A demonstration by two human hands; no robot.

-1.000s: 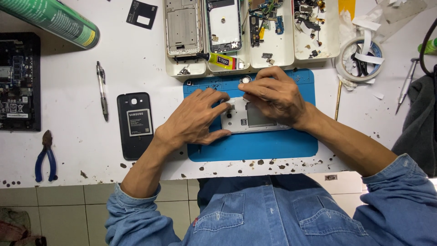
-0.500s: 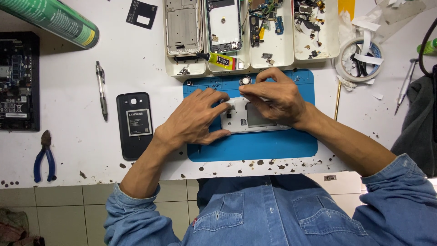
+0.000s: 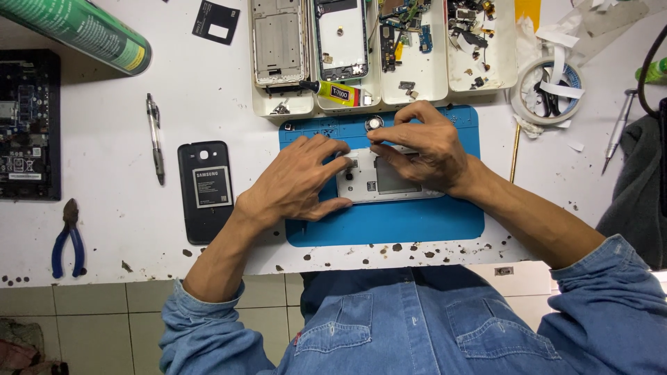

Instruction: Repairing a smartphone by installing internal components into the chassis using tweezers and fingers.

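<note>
In the head view, the white phone frame (image 3: 389,184) lies on the blue mat (image 3: 389,219) at the middle of the counter (image 3: 208,104); the left hand (image 3: 299,180) presses flat on its left end while the right hand (image 3: 424,149) pinches its fingertips together at the frame's upper edge (what they hold, if anything, I cannot tell). A slip of that pinch could flick a tiny part toward the small round piece (image 3: 374,123) at 12 o'clock or off the mat. Uneven pressure from the left hand might tilt the frame toward the black back cover (image 3: 205,191) at 9 o'clock.
</note>
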